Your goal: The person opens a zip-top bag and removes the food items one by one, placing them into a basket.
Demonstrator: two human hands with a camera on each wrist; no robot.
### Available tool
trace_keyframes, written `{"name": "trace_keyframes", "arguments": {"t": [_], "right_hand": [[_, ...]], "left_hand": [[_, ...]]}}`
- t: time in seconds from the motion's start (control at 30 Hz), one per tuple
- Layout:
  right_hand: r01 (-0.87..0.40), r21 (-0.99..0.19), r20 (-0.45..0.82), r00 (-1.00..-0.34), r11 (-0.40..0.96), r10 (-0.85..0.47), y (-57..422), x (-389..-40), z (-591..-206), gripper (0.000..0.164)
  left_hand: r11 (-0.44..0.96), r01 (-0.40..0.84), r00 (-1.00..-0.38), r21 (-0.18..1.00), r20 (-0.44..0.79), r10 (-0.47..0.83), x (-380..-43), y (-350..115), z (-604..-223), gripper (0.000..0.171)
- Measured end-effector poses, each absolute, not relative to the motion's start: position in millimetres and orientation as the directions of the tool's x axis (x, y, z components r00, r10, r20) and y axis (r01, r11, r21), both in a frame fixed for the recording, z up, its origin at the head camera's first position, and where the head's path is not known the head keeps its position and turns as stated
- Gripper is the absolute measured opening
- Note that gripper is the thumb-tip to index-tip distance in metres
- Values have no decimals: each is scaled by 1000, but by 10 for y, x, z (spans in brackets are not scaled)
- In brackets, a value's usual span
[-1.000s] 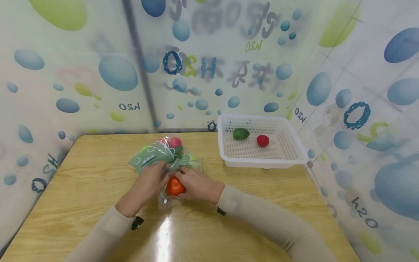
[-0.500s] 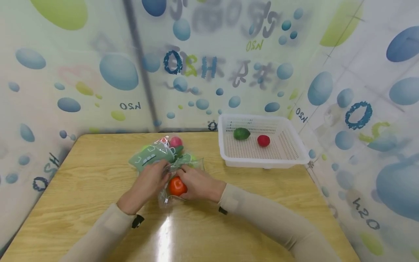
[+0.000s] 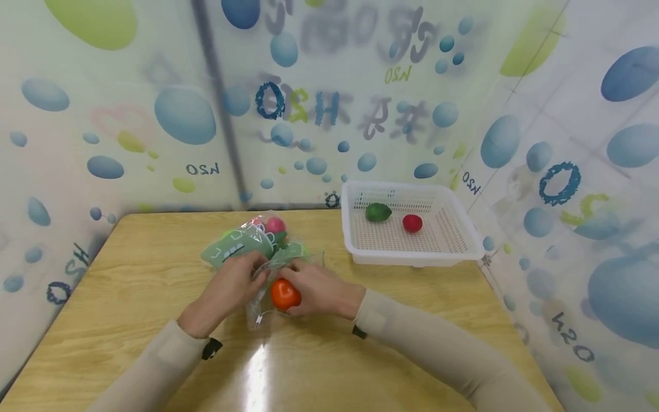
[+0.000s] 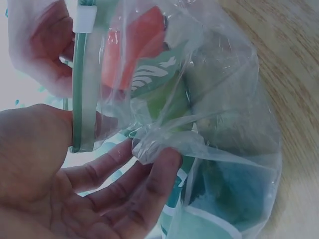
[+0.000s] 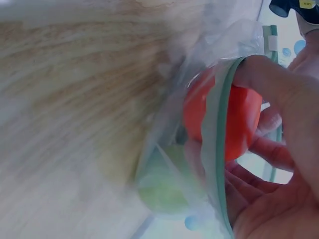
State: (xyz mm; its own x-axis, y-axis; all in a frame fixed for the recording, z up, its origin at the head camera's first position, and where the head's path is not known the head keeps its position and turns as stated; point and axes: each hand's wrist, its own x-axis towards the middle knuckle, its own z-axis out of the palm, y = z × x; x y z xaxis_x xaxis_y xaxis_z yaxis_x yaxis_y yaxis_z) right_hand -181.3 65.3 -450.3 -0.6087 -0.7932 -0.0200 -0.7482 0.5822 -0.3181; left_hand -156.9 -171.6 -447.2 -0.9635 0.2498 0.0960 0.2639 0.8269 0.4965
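Just below frame centre, my right grip [image 3: 321,289] curls round a tomato [image 3: 285,294], likely firm, slick, best cupped by its sides; my left grip [image 3: 231,287] pinches the bag [image 4: 214,99].

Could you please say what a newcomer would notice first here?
Probably the bright red tomato-like piece, held by the right hand at the mouth of a clear bag. Next, the white basket at the right rear of the table, holding a green item and a red item.
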Motion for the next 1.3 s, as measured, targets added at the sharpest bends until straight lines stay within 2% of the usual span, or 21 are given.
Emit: {"name": "trace_keyframes", "arguments": {"t": [0.33,0.5,0.97,1.3], "right_hand": [[-754,-343,39,-608,560,-793,731,-1796,-4331,68],[-765,-332,56,-601,553,-798,744,-1757,-4281,66],[-754,-408,96,-596,515,-797,809,-1772,-4092,67],[-754,-395,127,-610,524,-782,871,-1834,-3972,68]], "left_hand": [[837,256,-966,483,99,238,-1561,-1692,-4452,26],[837,251,-967,486,96,235,-1518,-1690,-4463,25],[836,282,-959,471,149,240,-1492,-1681,-4457,21],[828,310,-950,466,185,252,-1493,-1676,-4423,20]]}}
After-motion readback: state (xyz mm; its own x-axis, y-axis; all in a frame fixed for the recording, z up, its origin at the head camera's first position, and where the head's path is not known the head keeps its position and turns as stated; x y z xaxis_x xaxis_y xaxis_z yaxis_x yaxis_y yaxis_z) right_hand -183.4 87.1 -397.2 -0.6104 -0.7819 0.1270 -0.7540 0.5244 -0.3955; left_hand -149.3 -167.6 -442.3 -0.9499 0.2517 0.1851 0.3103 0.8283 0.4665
